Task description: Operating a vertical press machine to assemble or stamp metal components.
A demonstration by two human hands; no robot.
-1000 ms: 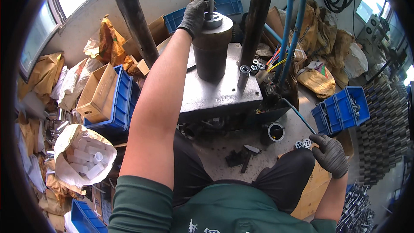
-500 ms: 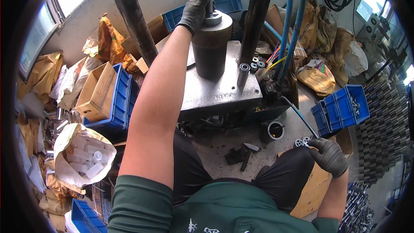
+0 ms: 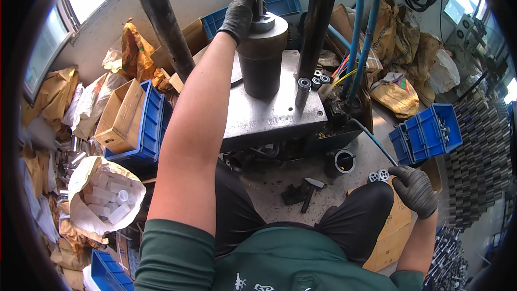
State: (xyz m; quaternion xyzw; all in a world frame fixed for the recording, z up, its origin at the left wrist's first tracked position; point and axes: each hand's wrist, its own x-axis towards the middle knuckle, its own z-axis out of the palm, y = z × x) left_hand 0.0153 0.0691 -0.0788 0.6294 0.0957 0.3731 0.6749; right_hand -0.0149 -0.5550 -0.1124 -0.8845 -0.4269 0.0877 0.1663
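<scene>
My left hand (image 3: 238, 17), in a dark work glove, reaches far forward with its fingers closed around an upright metal rod (image 3: 259, 1). The rod stands over a steel ring on top of a thick dark cylinder (image 3: 260, 67), which rests on a shiny steel plate (image 3: 242, 118). At my right knee, my gloved right hand (image 3: 416, 191) is closed at the end of a slim lever with a blue sleeve (image 3: 380, 146). Just below that lever, small round metal parts with holes (image 3: 383, 174) lie on a cardboard box (image 3: 389, 237).
Dark pillars (image 3: 161, 19) flank the cylinder. Small bearing-topped parts (image 3: 304, 92) stand on the plate's right corner. A hammer (image 3: 310, 193) lies on the floor. Blue bins (image 3: 431, 133) stand right; a sack of clear plastic pieces (image 3: 107, 196) sits left. Blue hoses (image 3: 362, 37) hang nearby.
My right hand has risen slightly with the lever end. My left hand stays at the rod, nearly unmoved, and the view has shifted a little.
</scene>
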